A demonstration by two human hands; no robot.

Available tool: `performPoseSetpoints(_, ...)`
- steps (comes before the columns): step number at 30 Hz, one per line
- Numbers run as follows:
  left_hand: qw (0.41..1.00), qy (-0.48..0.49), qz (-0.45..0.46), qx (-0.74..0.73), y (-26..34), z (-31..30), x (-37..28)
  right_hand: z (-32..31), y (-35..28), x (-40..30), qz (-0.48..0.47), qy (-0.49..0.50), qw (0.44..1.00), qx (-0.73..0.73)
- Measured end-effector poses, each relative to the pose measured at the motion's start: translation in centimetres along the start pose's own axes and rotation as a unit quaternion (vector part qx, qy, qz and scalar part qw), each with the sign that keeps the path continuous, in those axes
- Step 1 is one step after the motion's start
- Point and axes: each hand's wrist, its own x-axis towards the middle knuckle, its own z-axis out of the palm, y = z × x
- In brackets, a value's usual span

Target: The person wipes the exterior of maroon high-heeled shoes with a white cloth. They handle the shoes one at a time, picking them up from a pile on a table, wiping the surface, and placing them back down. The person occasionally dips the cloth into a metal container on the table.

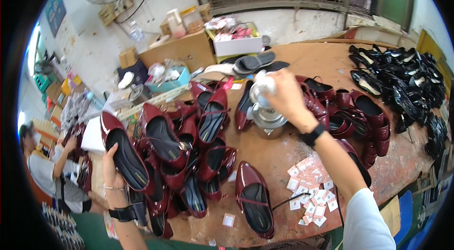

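My left hand [112, 170] grips the side of a burgundy pointed flat shoe [125, 154], with its toe pointing up and away from me. The shoe is beside a heap of matching burgundy shoes [170, 140]. My right hand [286, 95] is over a round metal pot [269, 126] on the table. Its fingers close on a white wad [265, 85] at the top of the pot; blur hides whether this is cloth or something else. A single strapped burgundy shoe [253, 193] lies between my forearms, sole down.
Small printed tags [314, 193] are scattered near the front edge of the wooden table [255, 157]. More burgundy shoes [354, 118] lie right of the pot, with a black shoe heap [400, 76] beyond. Insoles [253, 62] and boxes [237, 46] line the back. Another person [60, 175] sits left.
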Motion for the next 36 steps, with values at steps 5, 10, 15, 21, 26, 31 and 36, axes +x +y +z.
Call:
performPoseSetpoints(5, 0.98, -0.042, 0.09, 0.174, -6.3, -11.8, 8.0, 5.8, 1.6, -0.7, -0.021, -0.195, 0.978, 0.067)
performPoseSetpoints(10, 0.761, 0.149, 0.397, 0.491, -9.3, -3.7, -2.2, 4.5, 2.7, 0.3, -0.049, -0.224, 0.972, -0.051)
performPoseSetpoints(15, 0.874, -0.101, 0.18, 0.439, -15.1, 10.4, -17.8, 5.3, 3.2, -1.8, -0.079, -0.187, 0.977, -0.064)
performPoseSetpoints(21, 0.821, -0.199, 0.125, 0.52, -25.8, 10.9, -20.0, 7.7, 4.3, -3.7, 0.03, -0.211, 0.974, -0.074)
performPoseSetpoints(26, 0.903, -0.155, 0.071, 0.394, -25.4, 9.6, -20.0, 6.3, 2.2, -0.5, -0.019, -0.221, 0.974, -0.056)
performPoseSetpoints(31, 0.984, -0.098, -0.149, -0.008, -24.4, 10.9, -19.2, 7.2, 5.3, -4.1, 0.081, -0.187, 0.973, -0.105)
performPoseSetpoints(36, 0.923, -0.155, -0.298, -0.186, -22.5, 9.9, -19.0, 5.2, 4.8, -2.7, 0.008, -0.123, 0.991, 0.051)
